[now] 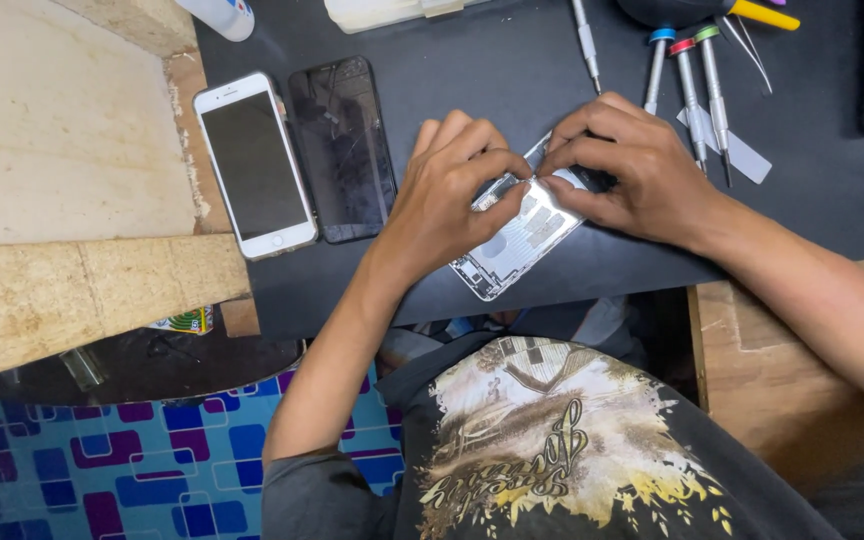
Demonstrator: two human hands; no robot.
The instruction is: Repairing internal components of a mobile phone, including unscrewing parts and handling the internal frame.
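My left hand point(452, 190) and my right hand point(622, 160) are both bent over an opened phone point(517, 240) that lies on the black mat point(802, 200), and the fingertips of both pinch at its upper part, near each other. To the left of it lie a white phone point(255, 165) and a dark screen point(344, 148) side by side. Behind my right hand stand some screwdrivers point(694, 85), and tweezers point(752, 40) are near them.

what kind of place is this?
Likely a phone repair bench: both hands, left hand and right hand, work on an opened phone, beside precision screwdrivers and two more phones on a black mat.
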